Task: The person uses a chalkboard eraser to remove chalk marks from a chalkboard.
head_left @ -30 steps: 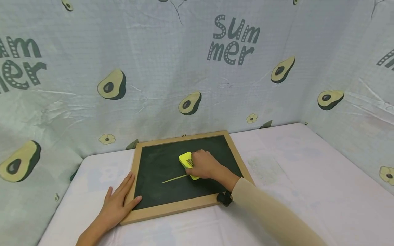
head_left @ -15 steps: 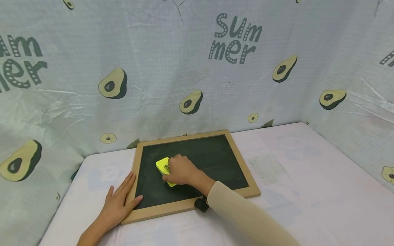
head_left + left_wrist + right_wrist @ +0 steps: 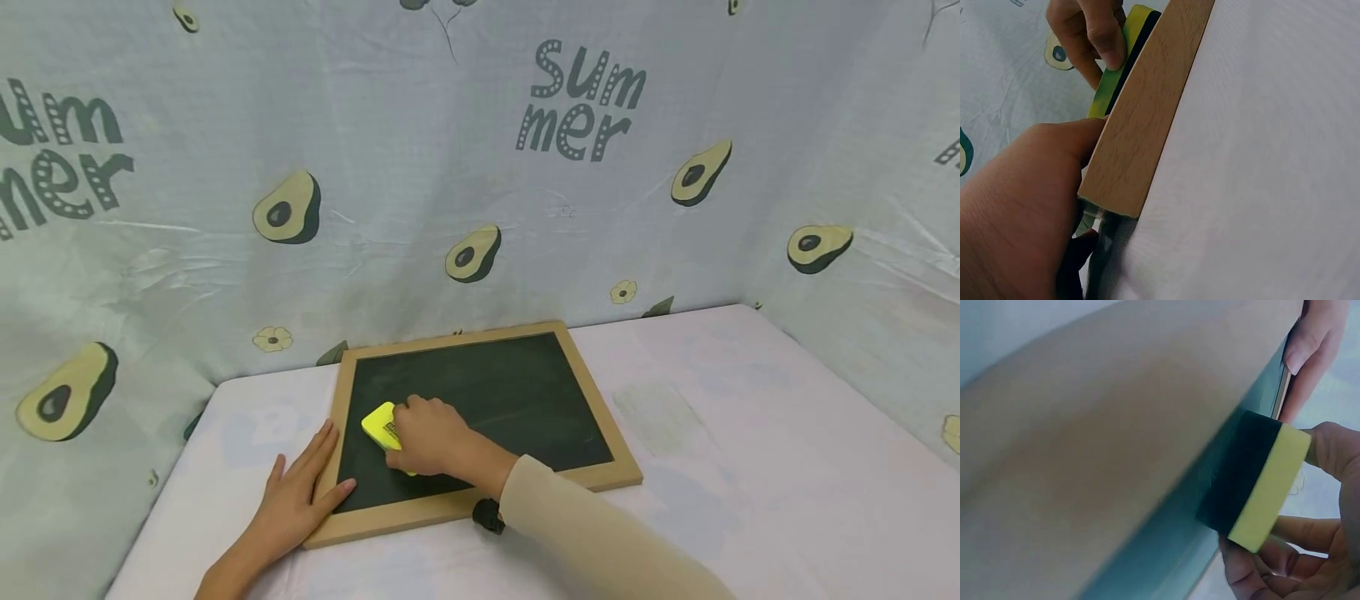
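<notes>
A wood-framed chalkboard [image 3: 480, 400] lies flat on the table. My right hand [image 3: 433, 437] grips a yellow board eraser [image 3: 381, 425] against the lower left part of the dark surface. In the right wrist view the eraser [image 3: 1269, 487] shows a black pad under its yellow top, with thumb and fingers at its two ends. My left hand [image 3: 291, 508] rests with straight, spread fingers on the left side of the frame, its thumb over the lower left corner. The left wrist view shows the frame's edge [image 3: 1141, 119] in front of that hand [image 3: 1035, 169].
A white cloth [image 3: 720, 450] covers the table and bears a faint greenish smudge [image 3: 660, 417] right of the board. Behind stands a hanging sheet [image 3: 390, 167] printed with avocados. A black wrist device [image 3: 489, 515] sits beneath the right wrist, over the frame's near edge.
My right hand has moved the eraser leftward and slightly nearer over the board. The yellow chalk line seen a second ago no longer shows. My left hand stays on the frame.
</notes>
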Demonstrator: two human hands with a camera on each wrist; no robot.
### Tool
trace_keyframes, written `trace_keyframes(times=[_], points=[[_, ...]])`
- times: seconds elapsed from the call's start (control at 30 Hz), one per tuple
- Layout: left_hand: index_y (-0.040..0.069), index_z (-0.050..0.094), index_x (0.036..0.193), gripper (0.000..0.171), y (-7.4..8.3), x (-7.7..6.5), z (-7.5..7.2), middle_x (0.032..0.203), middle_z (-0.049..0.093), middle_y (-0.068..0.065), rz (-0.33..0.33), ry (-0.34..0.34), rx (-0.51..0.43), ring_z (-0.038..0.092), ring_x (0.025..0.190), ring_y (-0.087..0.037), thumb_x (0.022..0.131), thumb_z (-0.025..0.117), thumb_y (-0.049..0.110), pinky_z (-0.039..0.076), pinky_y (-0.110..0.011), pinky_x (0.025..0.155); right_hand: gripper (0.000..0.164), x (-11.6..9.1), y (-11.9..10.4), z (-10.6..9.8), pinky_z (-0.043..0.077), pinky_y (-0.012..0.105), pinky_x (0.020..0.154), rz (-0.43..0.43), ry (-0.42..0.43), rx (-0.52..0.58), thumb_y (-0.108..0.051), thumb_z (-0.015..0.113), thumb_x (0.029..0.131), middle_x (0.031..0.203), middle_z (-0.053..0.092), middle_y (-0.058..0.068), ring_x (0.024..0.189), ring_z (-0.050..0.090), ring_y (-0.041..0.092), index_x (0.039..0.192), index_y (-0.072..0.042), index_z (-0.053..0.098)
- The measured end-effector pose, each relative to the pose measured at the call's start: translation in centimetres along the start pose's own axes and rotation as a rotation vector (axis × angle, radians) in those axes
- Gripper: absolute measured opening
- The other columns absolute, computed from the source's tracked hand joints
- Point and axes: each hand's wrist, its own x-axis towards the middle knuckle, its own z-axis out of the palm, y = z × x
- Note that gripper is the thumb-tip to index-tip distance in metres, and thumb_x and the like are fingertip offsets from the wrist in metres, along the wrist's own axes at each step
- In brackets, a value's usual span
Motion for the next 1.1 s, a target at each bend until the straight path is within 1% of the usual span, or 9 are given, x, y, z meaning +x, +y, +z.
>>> trace_keyframes(times=[0.1, 0.3, 0.43, 0.53, 0.67, 0.73, 0.9, 1.1], points=[[0.006, 0.022, 0.142, 0.076, 0.0, 0.0, 0.1, 0.145, 0.02, -0.014, 0.003, -0.005, -0.001, 0.025, 0.126, -0.039, 0.085, 0.055, 0.044, 0.005, -0.064, 0.095, 0.053, -0.8, 1.3, -0.1, 0.041, 0.023, 0.049, 0.02, -0.003, 0.01, -0.047, 0.059, 0.079, 0.093, 0.054, 0.002, 0.063, 0.047, 0.011, 0.115, -0.009, 0.057], [0.007, 0.019, 0.142, 0.076, 0.1, 0.1, -0.1, 0.145, 0.018, -0.015, -0.001, -0.023, -0.021, 0.024, 0.127, -0.038, 0.086, 0.054, 0.044, 0.003, -0.063, 0.095, 0.057, -2.7, 5.3, -0.2, 0.042, 0.025, 0.051, 0.065, 0.061, 0.018, -0.045, 0.06, 0.079, 0.098, 0.056, 0.007, 0.067, 0.049, 0.013, 0.119, -0.005, 0.055], [0.008, 0.018, 0.143, 0.076, 0.0, 0.0, -0.1, 0.145, 0.018, -0.015, -0.02, -0.05, -0.03, 0.021, 0.129, -0.037, 0.086, 0.052, 0.046, 0.001, -0.062, 0.096, 0.058, -4.0, 7.9, -0.2, 0.044, 0.028, 0.054, 0.103, 0.081, 0.04, -0.044, 0.061, 0.078, 0.094, 0.057, 0.007, 0.068, 0.05, 0.014, 0.119, -0.004, 0.055], [0.008, 0.018, 0.143, 0.076, 0.0, -0.2, -0.1, 0.145, 0.017, -0.015, -0.025, -0.057, -0.027, 0.02, 0.129, -0.037, 0.086, 0.051, 0.046, 0.0, -0.061, 0.096, 0.059, -5.1, 10.1, -0.1, 0.045, 0.031, 0.058, 0.155, 0.096, 0.047, -0.044, 0.062, 0.077, 0.095, 0.057, 0.007, 0.07, 0.05, 0.015, 0.12, -0.004, 0.055], [0.006, 0.02, 0.142, 0.074, -0.1, -0.3, -0.1, 0.146, 0.017, -0.014, -0.02, -0.053, -0.035, 0.02, 0.128, -0.037, 0.087, 0.051, 0.045, 0.0, -0.061, 0.096, 0.062, -6.6, 13.0, 0.1, 0.046, 0.034, 0.066, 0.245, 0.12, 0.03, -0.046, 0.063, 0.076, 0.103, 0.058, 0.009, 0.077, 0.053, 0.017, 0.121, -0.004, 0.054], [0.005, 0.02, 0.142, 0.074, -0.1, -0.3, -0.1, 0.146, 0.017, -0.014, -0.02, -0.055, -0.035, 0.021, 0.128, -0.038, 0.087, 0.051, 0.045, -0.001, -0.061, 0.097, 0.063, -7.3, 14.1, 0.1, 0.047, 0.035, 0.066, 0.28, 0.126, 0.03, -0.046, 0.064, 0.075, 0.103, 0.058, 0.01, 0.078, 0.054, 0.018, 0.12, -0.003, 0.054], [0.006, 0.019, 0.142, 0.075, 0.1, -0.2, -0.3, 0.146, 0.016, -0.014, -0.025, -0.059, -0.036, 0.02, 0.128, -0.038, 0.087, 0.051, 0.045, -0.001, -0.061, 0.097, 0.064, -8.4, 15.5, -0.2, 0.047, 0.036, 0.062, 0.332, 0.123, 0.051, -0.046, 0.065, 0.074, 0.103, 0.057, 0.011, 0.074, 0.054, 0.02, 0.118, -0.001, 0.054], [0.006, 0.02, 0.142, 0.074, 0.0, -0.2, -0.3, 0.146, 0.016, -0.014, -0.009, -0.056, -0.04, 0.019, 0.129, -0.036, 0.087, 0.051, 0.044, 0.002, -0.063, 0.095, 0.065, -8.4, 15.9, -0.4, 0.047, 0.035, 0.064, 0.329, 0.128, 0.101, -0.043, 0.067, 0.073, 0.101, 0.057, 0.012, 0.073, 0.052, 0.019, 0.118, 0.002, 0.052]])
